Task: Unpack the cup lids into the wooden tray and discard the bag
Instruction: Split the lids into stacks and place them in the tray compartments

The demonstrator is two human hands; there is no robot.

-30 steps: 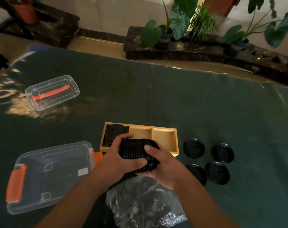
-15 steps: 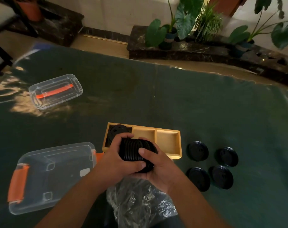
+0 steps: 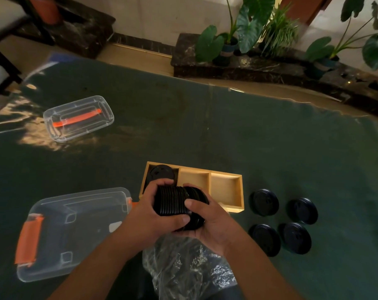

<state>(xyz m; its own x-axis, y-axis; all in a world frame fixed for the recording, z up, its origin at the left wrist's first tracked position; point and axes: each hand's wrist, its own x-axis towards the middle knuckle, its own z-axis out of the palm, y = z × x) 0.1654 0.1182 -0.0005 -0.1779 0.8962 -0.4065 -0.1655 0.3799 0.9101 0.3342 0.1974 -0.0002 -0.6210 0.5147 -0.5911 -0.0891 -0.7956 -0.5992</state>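
Squeezing lid stack (image 3: 179,207) tighter than a second ago, left hand (image 3: 155,215) and right hand (image 3: 209,224) both clamped; wooden tray (image 3: 227,210) middle slot next, we reckon.

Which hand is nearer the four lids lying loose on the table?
Right. The right hand grips the lid stack's right end, just left of the loose lids. The left hand holds the stack's far end, farther left.

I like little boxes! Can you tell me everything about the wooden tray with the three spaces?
The light wooden tray is a long, shallow box with three square compartments, flat on the dark green table. Its left compartment holds black round lids; the middle and right ones look empty. The hands holding a lid stack hide its near left corner.
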